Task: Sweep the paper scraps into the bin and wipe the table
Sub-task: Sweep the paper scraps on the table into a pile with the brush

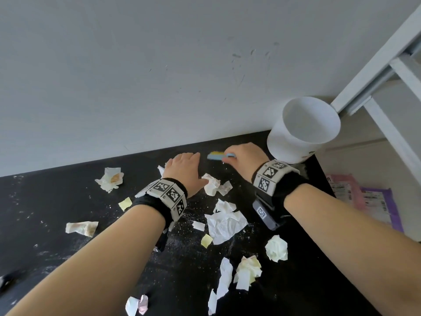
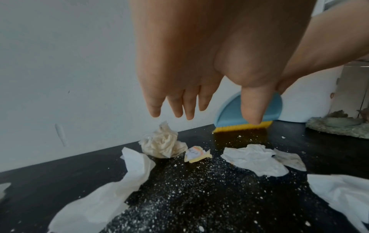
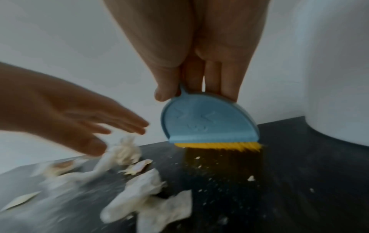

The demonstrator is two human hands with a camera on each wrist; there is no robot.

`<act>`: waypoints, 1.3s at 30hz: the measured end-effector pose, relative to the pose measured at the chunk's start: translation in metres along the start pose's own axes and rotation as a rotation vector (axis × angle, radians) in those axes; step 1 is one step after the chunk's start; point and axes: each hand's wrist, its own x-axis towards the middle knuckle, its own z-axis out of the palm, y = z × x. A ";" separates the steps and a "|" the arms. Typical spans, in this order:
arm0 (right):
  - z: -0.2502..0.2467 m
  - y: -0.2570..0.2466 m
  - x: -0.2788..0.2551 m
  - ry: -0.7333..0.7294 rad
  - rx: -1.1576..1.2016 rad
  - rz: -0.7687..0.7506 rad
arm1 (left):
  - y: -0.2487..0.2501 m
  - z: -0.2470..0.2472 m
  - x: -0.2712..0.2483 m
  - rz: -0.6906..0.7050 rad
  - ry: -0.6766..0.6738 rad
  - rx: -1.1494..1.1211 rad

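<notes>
My right hand [image 1: 241, 157] [image 3: 197, 88] grips a small blue brush [image 3: 207, 124] [image 2: 253, 113] [image 1: 216, 155] with yellow bristles, held upright with the bristles on the black table [image 1: 57, 201] near the wall. My left hand [image 1: 184, 165] [image 2: 185, 108] hovers flat with straight fingers just left of the brush, above crumpled paper scraps [image 2: 161, 145] [image 1: 211, 184]. Several white and yellow scraps [image 1: 225, 224] and white crumbs lie over the table. The white bin [image 1: 303, 128] stands at the table's back right corner, right of my right hand.
A grey wall [image 1: 159, 76] runs along the table's back edge. A white frame [image 1: 387, 71] stands at the right, past the table's edge. Pink and purple packets [image 1: 364, 197] lie on the floor to the right. A grey rag-like thing [image 2: 339, 126] sits near the bin.
</notes>
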 end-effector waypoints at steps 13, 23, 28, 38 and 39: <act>0.003 -0.002 -0.004 0.036 0.003 0.064 | -0.002 0.008 -0.007 -0.034 -0.021 0.039; -0.010 0.003 -0.016 0.178 -0.034 0.218 | -0.001 0.022 -0.009 -0.009 -0.090 0.154; 0.009 -0.016 -0.028 0.051 0.086 0.100 | -0.003 0.026 -0.012 0.010 -0.091 0.201; 0.008 -0.019 -0.022 0.062 0.009 0.077 | -0.012 0.023 -0.012 -0.114 -0.036 0.135; 0.010 -0.023 -0.021 0.038 0.062 0.054 | -0.013 0.023 -0.012 -0.128 -0.039 0.109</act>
